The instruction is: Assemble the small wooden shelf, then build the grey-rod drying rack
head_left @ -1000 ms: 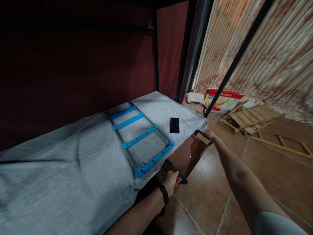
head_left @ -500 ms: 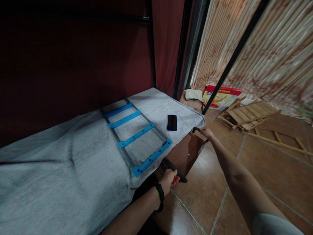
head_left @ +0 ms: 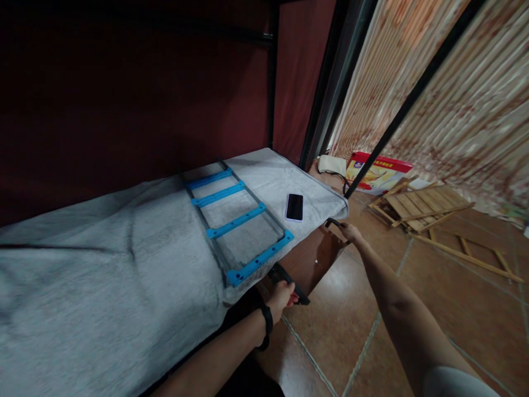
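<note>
Brown panel point(head_left: 312, 253): seems to have slid slightly inward since the earlier frame, our left hand point(head_left: 284, 295) and right hand point(head_left: 351, 232) going with it; it lies at half past four in our view, partly beneath the cloth's edge.
Wristband point(head_left: 268, 322): black, smooth, at six o'clock on our left wrist.
Left grip: half past five, our fingers curled snugly around the near black bar point(head_left: 303, 298), straight and flat-sided.
Panel handling: we judge the step to be shifting it two-handed; the next move calls for even pressure at both ends, lest it twist or snag the hanging cloth.
Panel surface: wood-toned, smooth, one pale speck on it.
Right grip: four o'clock, our hand closed around the far black bar point(head_left: 333, 221), bent at its end; finger detail is too small to tell.
Pale cloth point(head_left: 165, 264): plush, creased, spreading toward eight.
Rack point(head_left: 236, 221): blue slats across thin grey rails, flat on the cloth at eight.
Phone point(head_left: 295, 207): glossy black rectangle, pale rim, just off centre toward four.
Floor point(head_left: 355, 309): glazed brown tiles, light grout, around five.
Slatted wood point(head_left: 433, 204): folded, raw-looking, at three.
Curtain point(head_left: 463, 110): pleated, beige with reddish blotches, at two.
</note>
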A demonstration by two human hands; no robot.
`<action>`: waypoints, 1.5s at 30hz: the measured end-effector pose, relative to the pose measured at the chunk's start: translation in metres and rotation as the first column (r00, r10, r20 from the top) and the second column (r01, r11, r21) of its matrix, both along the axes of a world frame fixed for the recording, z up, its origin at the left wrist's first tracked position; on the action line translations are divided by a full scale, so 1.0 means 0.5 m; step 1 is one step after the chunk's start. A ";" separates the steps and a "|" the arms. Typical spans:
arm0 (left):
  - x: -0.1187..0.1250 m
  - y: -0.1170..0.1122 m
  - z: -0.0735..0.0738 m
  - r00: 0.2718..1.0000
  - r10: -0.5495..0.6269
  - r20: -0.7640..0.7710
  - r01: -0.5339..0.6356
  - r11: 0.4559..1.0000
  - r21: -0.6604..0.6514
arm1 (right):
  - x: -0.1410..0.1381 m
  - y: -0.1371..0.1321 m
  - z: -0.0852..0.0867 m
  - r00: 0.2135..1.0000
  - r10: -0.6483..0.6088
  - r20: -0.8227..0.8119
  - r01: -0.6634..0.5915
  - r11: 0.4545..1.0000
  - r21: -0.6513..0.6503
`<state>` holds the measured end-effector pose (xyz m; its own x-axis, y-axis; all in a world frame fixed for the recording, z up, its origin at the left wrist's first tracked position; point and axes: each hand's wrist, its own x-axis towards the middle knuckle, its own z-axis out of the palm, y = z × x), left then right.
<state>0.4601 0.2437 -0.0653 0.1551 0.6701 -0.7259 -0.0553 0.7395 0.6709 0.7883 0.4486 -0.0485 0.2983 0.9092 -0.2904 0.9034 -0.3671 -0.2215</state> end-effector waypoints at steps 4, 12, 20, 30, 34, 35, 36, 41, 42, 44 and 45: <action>-0.003 -0.012 -0.001 0.998 0.047 0.039 -0.047 0.999 0.012 | -0.005 -0.014 0.004 1.000 0.004 0.011 -0.004 1.000 0.009; -0.007 -0.018 0.009 0.993 0.063 0.100 -0.065 0.998 0.010 | -0.013 -0.038 -0.003 0.998 -0.050 0.032 0.048 0.997 0.058; -0.042 -0.055 0.056 0.996 0.023 0.091 -0.023 1.000 -0.001 | -0.028 -0.058 0.026 0.994 -0.103 0.044 0.095 0.984 0.152; -0.355 -0.200 0.156 1.000 -0.008 -0.019 0.011 0.983 0.185 | -0.164 -0.112 0.033 0.953 0.287 -0.101 -0.120 0.661 0.741; -0.514 -0.256 0.166 0.917 0.243 -0.317 -0.099 0.907 0.409 | -0.332 -0.147 0.044 0.865 0.456 -0.211 -0.153 0.640 0.753; -0.552 -0.269 0.166 0.858 0.314 -0.406 -0.088 0.869 0.487 | -0.383 -0.157 0.047 0.834 0.502 -0.229 -0.175 0.635 0.753; -0.590 -0.281 0.164 0.781 0.388 -0.489 -0.061 0.827 0.559 | -0.439 -0.168 0.051 0.800 0.549 -0.240 -0.200 0.623 0.756; -0.771 -0.320 0.147 0.343 0.601 -0.722 0.111 0.737 0.667 | -0.740 -0.262 0.058 0.550 0.794 -0.259 -0.363 0.506 0.782; -0.803 -0.324 0.142 0.259 0.607 -0.752 0.123 0.751 0.649 | -0.797 -0.287 0.054 0.490 0.834 -0.253 -0.407 0.476 0.780; -0.862 -0.336 0.131 0.099 0.571 -0.815 0.131 0.805 0.579 | -0.896 -0.338 0.036 0.431 0.873 -0.227 -0.478 0.434 0.764; -0.889 -0.344 0.124 0.026 0.531 -0.847 0.124 0.839 0.530 | -0.935 -0.361 0.023 0.421 0.885 -0.199 -0.513 0.414 0.752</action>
<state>0.0158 0.0720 -0.0035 -0.6325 0.7311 0.2557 0.7560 0.5110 0.4090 0.3209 0.2680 -0.0372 -0.5577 0.7023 0.4424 0.4031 0.6951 -0.5953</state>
